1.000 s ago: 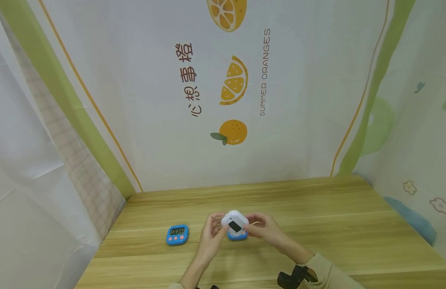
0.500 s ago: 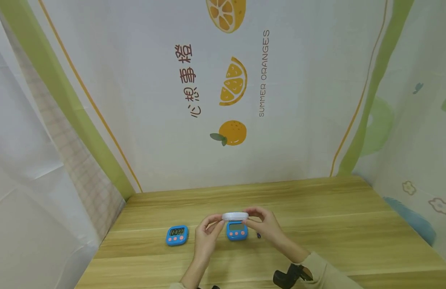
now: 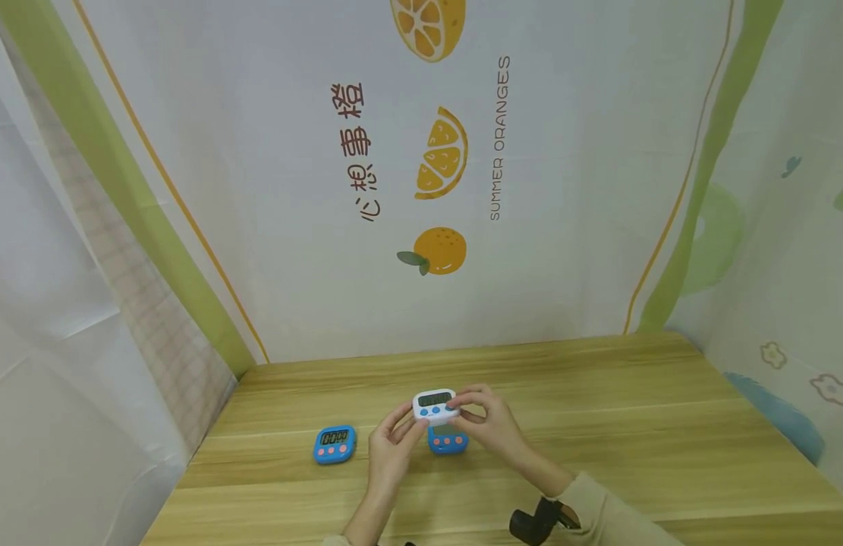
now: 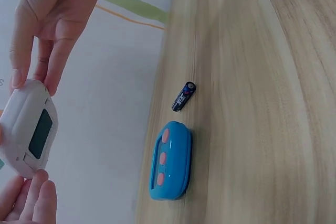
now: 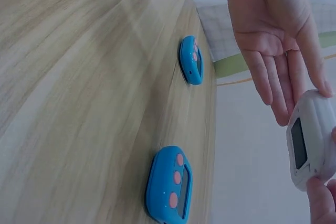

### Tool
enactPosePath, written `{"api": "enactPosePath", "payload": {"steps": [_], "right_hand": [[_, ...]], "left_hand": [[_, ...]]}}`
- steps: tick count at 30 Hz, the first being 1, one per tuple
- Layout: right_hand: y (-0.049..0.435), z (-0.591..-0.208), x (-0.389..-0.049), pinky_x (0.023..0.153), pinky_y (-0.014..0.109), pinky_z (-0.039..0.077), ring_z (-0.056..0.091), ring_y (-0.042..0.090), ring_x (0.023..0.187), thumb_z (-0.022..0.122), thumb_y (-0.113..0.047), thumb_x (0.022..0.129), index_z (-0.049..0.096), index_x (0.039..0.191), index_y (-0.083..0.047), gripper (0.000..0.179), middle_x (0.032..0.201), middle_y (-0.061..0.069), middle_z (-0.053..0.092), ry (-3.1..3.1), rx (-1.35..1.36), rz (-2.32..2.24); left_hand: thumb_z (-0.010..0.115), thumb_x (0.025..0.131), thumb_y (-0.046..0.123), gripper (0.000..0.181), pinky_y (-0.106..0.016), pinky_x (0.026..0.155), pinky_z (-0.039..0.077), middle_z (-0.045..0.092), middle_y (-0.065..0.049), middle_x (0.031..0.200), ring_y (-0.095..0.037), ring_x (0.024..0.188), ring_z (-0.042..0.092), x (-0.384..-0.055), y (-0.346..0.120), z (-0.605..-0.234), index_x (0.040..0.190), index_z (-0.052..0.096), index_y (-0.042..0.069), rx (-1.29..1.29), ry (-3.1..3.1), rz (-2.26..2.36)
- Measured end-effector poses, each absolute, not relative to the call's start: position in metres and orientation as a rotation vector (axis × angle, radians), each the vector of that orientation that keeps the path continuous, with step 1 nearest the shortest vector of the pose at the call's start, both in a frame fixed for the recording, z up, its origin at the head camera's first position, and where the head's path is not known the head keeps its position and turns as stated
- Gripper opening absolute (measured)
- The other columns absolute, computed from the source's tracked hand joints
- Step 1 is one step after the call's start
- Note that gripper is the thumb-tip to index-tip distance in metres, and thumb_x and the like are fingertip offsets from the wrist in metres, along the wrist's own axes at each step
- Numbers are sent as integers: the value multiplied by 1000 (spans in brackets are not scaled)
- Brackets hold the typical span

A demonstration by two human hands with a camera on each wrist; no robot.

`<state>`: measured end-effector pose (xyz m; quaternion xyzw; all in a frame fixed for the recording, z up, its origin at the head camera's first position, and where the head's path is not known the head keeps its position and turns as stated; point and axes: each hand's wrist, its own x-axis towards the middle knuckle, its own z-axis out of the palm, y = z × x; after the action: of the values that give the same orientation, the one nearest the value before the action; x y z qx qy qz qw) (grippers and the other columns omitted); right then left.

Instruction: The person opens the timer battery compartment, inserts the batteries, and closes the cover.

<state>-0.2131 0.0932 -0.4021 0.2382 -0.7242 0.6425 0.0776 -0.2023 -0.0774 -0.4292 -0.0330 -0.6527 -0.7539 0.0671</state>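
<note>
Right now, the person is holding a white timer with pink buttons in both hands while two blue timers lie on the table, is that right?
Not quite: the buttons on the white timer are blue, as the head view shows. The left hand and right hand do hold it, and two blue timers lie on the table.

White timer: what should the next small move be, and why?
Probably have the right hand lightly press the rightmost blue button on the white timer: its fingers reach that button, the screen faces the head camera, and the left hand grips the opposite side.
</note>
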Motion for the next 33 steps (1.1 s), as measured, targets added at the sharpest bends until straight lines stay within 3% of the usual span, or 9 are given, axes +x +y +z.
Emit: {"api": "enactPosePath", "payload": {"steps": [5,14,21,33], "right_hand": [[89,-399,-212,86,35,44,42,43,105,63,12,74,56,97,16,24,107,27,42,-2156,698,1948],[76,-415,-237,83,31,47,47,40,103,70,4,71,45,119,11,54,113,23,44,-2168,700,1932],[55,-425,-254,78,39,49,52,40,96,70,5,70,47,117,12,52,106,23,47,-2229,776,1854],[24,-467,-265,69,18,51,57,28,89,73,-2,70,51,114,11,51,102,18,53,-2542,750,1600]], "left_hand": [[65,80,9,52,-25,84,46,48,-26,120,-29,109,50,-203,-81,-431,123,43,-9,-158,-1961,-2276],[65,79,5,49,-23,86,45,51,-21,118,-29,107,50,-210,-98,-418,122,46,-7,-168,-2049,-2113],[62,79,-3,46,-21,83,47,51,-22,115,-29,106,51,-217,-122,-413,122,47,-6,-148,-2119,-2090],[60,78,-7,43,-21,73,51,55,-27,109,-33,102,54,-223,-146,-458,118,47,-13,10,-2326,-1908]]}}
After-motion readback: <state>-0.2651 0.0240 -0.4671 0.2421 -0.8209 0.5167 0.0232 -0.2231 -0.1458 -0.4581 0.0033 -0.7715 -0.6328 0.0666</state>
